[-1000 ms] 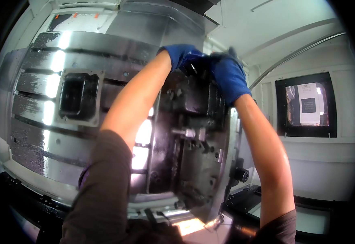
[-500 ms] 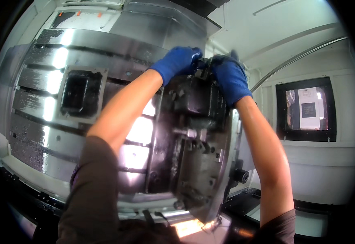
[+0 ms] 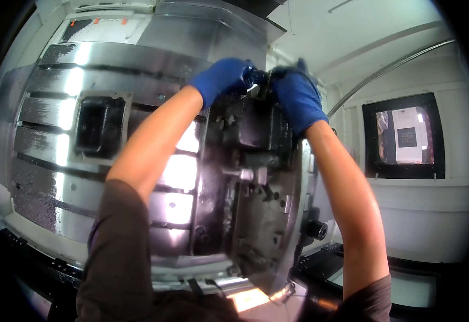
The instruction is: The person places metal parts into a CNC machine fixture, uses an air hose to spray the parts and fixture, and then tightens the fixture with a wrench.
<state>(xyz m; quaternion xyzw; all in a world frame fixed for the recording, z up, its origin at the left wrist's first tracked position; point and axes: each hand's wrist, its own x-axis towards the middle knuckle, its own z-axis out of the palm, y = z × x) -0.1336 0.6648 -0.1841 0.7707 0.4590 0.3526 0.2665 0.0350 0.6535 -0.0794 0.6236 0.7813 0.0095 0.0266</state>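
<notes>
Both my hands wear blue gloves with dark fingers and reach to the far end of a dark, wet metal fixture (image 3: 253, 126). My left hand (image 3: 222, 79) is curled closed at the fixture's far left corner, its fingers around a small dark part too blurred to name. Just right of it, my right hand (image 3: 297, 97) bends over the far right corner. Its fingers close on something dark there, mostly hidden by the glove, and the thumb side sticks up. Nearer to me on the fixture lies a bolt with a shiny hex head (image 3: 247, 174), beside a recessed plate.
A slotted metal machine table (image 3: 41, 137) spreads to the left, wet and shiny. On it sits a dark rectangular pocketed block (image 3: 101, 126). White enclosure walls with a black-framed window (image 3: 405, 137) stand at right, under a curved metal pipe (image 3: 390, 72). A black round knob (image 3: 316, 230) juts from the fixture's right side.
The view has shifted a little, so the scene sits slightly further left. My left hand has drawn slightly left. The right hand stays at the far right corner.
</notes>
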